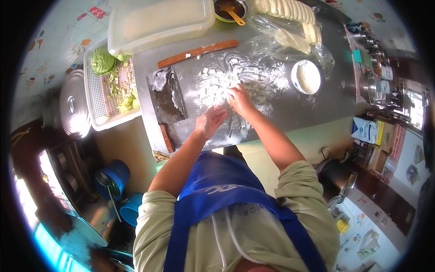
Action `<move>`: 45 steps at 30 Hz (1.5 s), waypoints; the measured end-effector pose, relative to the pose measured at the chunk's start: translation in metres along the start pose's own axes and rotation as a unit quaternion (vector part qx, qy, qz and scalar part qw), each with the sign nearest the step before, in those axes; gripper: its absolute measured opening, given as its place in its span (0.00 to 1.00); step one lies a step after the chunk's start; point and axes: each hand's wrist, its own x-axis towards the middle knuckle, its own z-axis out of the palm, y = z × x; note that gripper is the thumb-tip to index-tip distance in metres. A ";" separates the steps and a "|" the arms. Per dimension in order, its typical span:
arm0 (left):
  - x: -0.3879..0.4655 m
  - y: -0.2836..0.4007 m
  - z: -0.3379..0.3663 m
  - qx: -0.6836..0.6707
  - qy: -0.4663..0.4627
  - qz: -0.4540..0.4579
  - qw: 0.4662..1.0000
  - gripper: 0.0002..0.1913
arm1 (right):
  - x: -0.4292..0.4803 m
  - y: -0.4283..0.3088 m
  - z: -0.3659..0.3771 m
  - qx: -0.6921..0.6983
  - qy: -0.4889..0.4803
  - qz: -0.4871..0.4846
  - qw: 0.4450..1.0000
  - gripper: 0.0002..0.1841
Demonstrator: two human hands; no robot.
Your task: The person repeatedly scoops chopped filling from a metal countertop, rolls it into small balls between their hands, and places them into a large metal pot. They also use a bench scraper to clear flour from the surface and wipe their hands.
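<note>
Small white dough pieces (212, 90) lie in a loose, floury heap on the metal table (289, 112). My right hand (240, 100) is over the heap's near right side, fingertips down among the pieces; whether it grips one is hidden. Beside it, my left hand (211, 121) hovers at the near edge of the flour, fingers extended and dusted white, holding nothing. A cleaver with a wide dark blade (167, 95) and a wooden handle (166, 137) lies flat left of the heap. Behind the heap is a wooden rolling pin (197, 53). A white bowl of flour (306, 77) stands to the right.
A white plastic basket (93, 102) with a cabbage (103, 61) and chopped leaves adjoins the table's left side. Along the back are a large translucent tub (161, 25), a pot with an orange ladle (234, 15), and dough strips (289, 10) with clear plastic bags.
</note>
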 end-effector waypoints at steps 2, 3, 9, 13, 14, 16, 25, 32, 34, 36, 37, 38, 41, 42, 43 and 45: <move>0.006 -0.001 0.012 -0.027 -0.017 0.007 0.999 0.20 | -0.004 -0.011 -0.010 0.056 -0.019 -0.019 0.998 0.16; 0.010 -0.002 0.018 -0.056 -0.035 0.003 0.998 0.19 | -0.010 -0.017 -0.013 0.077 -0.035 -0.045 0.995 0.15; 0.026 -0.005 0.022 -0.063 -0.069 0.007 0.996 0.14 | 0.009 0.010 -0.057 -0.054 0.011 0.036 0.998 0.36; 0.024 -0.011 0.007 -0.050 -0.100 -0.010 0.994 0.13 | 0.013 0.051 -0.049 -0.147 -0.112 -0.053 0.981 0.30; 0.023 -0.013 0.006 -0.047 -0.073 -0.012 0.996 0.13 | 0.015 0.058 -0.046 -0.131 -0.114 -0.068 0.982 0.27; 0.022 -0.018 0.007 -0.036 -0.060 -0.001 0.998 0.13 | 0.016 0.065 -0.042 -0.089 -0.103 -0.068 0.988 0.21; 0.024 -0.026 0.046 -0.085 -0.048 0.019 0.995 0.13 | -0.011 0.010 -0.060 0.191 -0.185 -0.047 0.963 0.26; 0.030 -0.027 0.024 -0.018 -0.037 -0.019 0.999 0.13 | 0.022 0.066 -0.097 -0.131 -0.050 0.093 0.986 0.46; 0.029 -0.030 0.016 -0.001 -0.040 -0.022 0.999 0.14 | 0.002 0.069 -0.078 -0.122 -0.080 0.070 0.987 0.43; 0.027 -0.033 0.013 0.007 -0.048 -0.023 0.999 0.14 | -0.020 0.067 -0.055 -0.086 -0.040 0.045 0.995 0.29; 0.025 -0.035 0.013 0.007 -0.060 -0.025 0.998 0.14 | -0.024 0.067 -0.045 -0.075 -0.016 0.033 0.997 0.25; 0.024 -0.036 0.015 0.011 -0.029 -0.030 0.999 0.14 | -0.026 0.066 -0.037 -0.061 0.009 0.020 0.998 0.21; 0.020 -0.040 0.024 -0.007 -0.023 -0.008 1.000 0.14 | -0.025 0.058 -0.031 -0.037 0.046 -0.022 0.998 0.15; 0.020 -0.041 0.028 -0.022 0.003 -0.009 1.000 0.14 | -0.023 0.052 -0.032 -0.047 0.011 0.028 0.998 0.15; 0.019 -0.041 0.031 -0.041 0.000 -0.009 0.999 0.14 | -0.022 0.045 -0.035 -0.047 -0.008 0.036 0.998 0.13; 0.020 -0.039 0.035 -0.068 -0.015 0.007 0.998 0.14 | -0.023 0.023 -0.040 0.073 -0.044 -0.028 0.996 0.11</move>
